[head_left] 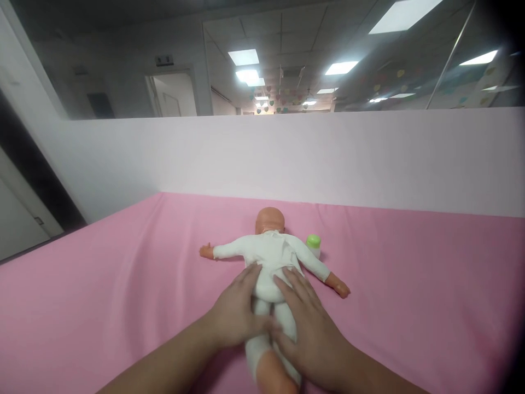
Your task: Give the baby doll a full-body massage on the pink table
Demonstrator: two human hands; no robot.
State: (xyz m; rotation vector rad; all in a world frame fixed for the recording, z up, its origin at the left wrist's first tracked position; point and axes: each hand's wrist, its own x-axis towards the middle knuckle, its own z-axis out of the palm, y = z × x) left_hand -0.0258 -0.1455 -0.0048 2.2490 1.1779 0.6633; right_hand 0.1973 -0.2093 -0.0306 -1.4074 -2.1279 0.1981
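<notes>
A baby doll in a white outfit lies face down on a pink sheet, its arms spread out and its head pointing away from me. My left hand rests along the left side of the doll's hips and thigh, fingers apart. On the right side, my right hand lies over the hip and thigh with its fingers spread. Both thumbs come close together over the doll's legs. A small jar with a green lid stands beside the doll's right-side arm.
Behind the pink surface runs a low white wall, with glass above it. Ceiling lights and a doorway show through the glass. A dark gap and a pale panel are at the far left.
</notes>
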